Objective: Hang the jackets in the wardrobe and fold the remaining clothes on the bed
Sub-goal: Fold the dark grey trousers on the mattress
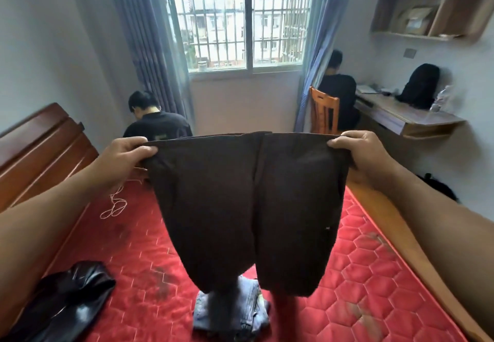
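I hold a pair of dark brown trousers (248, 202) up by the waistband, spread wide above the red quilted mattress (374, 274). My left hand (125, 157) pinches the waistband's left corner and my right hand (358, 151) pinches the right corner. The legs hang down and blur near the bottom. Under them lies a folded pair of blue jeans (251, 312), partly hidden by the trousers. A shiny black leather jacket (66, 301) lies crumpled at the mattress's near left corner.
A wooden headboard (40, 149) runs along the left. One person (155, 119) sits at the bed's far end, another (339, 92) on a wooden chair (322, 111) at a wall desk (406, 117) with a black backpack (419, 84). A pale cord (115, 205) lies on the mattress.
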